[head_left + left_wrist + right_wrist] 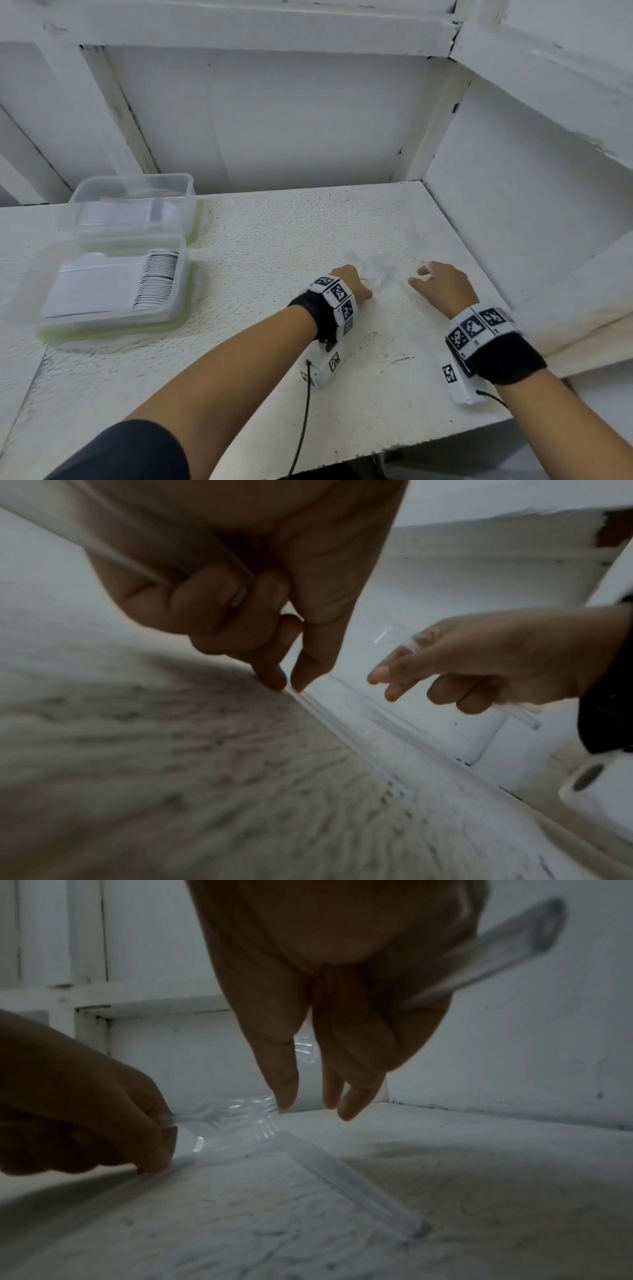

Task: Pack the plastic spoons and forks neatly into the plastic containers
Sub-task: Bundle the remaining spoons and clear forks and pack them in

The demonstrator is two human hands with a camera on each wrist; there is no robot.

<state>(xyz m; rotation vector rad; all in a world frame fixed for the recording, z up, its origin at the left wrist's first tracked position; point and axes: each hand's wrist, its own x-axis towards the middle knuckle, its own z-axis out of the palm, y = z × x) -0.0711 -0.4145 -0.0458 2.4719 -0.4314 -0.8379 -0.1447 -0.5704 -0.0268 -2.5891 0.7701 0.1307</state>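
Two clear plastic containers stand at the table's left, the near one point(185, 274) and the far one point(190, 192), each holding a neat stack of clear cutlery. My left hand point(356, 286) grips a clear handle point(143, 569) in its curled fingers. Its thumb and forefinger point(289, 688) pinch clear forks point(236, 1115) lying on the table. My right hand point(419, 275) is a little to the right, with a clear utensil handle point(496, 955) clamped under its curled outer fingers. Its thumb and first fingers point(308, 1110) point down near the fork heads. Another clear utensil point(359, 1185) lies flat between the hands.
The white speckled table point(274, 240) sits in a corner of white walls, with a wall point(513, 205) close on the right. Its front edge point(411, 442) is near my forearms. Wrist cameras with cables hang under both wrists.
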